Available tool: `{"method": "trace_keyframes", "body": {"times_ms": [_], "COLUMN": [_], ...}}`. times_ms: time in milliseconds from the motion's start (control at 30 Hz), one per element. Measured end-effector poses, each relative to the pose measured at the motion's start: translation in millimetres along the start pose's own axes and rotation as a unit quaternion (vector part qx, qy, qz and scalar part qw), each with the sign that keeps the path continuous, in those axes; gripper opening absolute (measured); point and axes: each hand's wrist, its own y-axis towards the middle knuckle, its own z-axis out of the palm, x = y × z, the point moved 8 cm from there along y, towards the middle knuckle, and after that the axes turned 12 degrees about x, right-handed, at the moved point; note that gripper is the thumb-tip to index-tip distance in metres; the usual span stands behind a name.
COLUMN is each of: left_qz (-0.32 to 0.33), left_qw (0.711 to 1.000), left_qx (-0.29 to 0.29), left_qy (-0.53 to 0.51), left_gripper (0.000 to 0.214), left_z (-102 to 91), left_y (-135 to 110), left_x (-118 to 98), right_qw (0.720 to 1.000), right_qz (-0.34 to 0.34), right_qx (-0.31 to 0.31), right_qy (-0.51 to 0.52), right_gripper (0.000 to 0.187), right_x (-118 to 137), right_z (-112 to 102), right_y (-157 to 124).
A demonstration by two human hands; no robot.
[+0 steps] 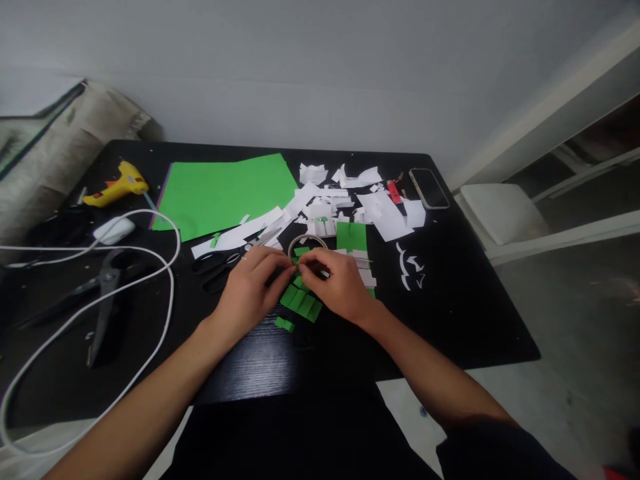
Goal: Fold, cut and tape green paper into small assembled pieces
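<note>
My left hand [253, 290] and my right hand [336, 283] meet over the middle of the black table [450, 313], fingers pinched together around a small piece I cannot make out. Right behind the fingertips lies a roll of tape [306, 244]. Beneath and just in front of the hands lie several small green paper pieces [301, 301]. A green strip with white folded bits [351, 238] sits just beyond my right hand. Black-handled scissors [220, 263] rest to the left of my left hand.
A large green sheet [225, 190] and scattered white paper scraps [350, 200] cover the far side. A yellow glue gun [117, 184], white cable [125, 307] and black shears [100, 293] lie on the left. A phone [429, 188] lies at the far right.
</note>
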Motion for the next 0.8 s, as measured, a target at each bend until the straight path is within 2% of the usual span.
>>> {"method": "trace_keyframes", "body": {"times_ms": [167, 300, 533, 800], "left_qz": [-0.009, -0.002, 0.004, -0.006], "left_qw": [1.000, 0.999, 0.999, 0.999], "left_qx": [0.026, 0.040, 0.039, 0.038], "left_qy": [-0.006, -0.009, -0.011, -0.033], "left_gripper": [0.009, 0.012, 0.012, 0.011], "left_z": [2.4, 4.2, 3.3, 2.8], "left_y": [-1, 0, 0, 2], "left_x": [-2, -4, -4, -2], "right_qw": [0.994, 0.989, 0.989, 0.992], "right_qz": [-0.058, -0.070, -0.080, -0.060], "right_qx": [0.012, 0.025, 0.029, 0.030], "right_qy": [-0.089, -0.125, -0.125, -0.109], "right_gripper": [0.008, 0.011, 0.012, 0.011], "right_x": [11, 13, 14, 11], "right_z": [2, 4, 4, 4], "right_y": [-2, -4, -4, -2]}}
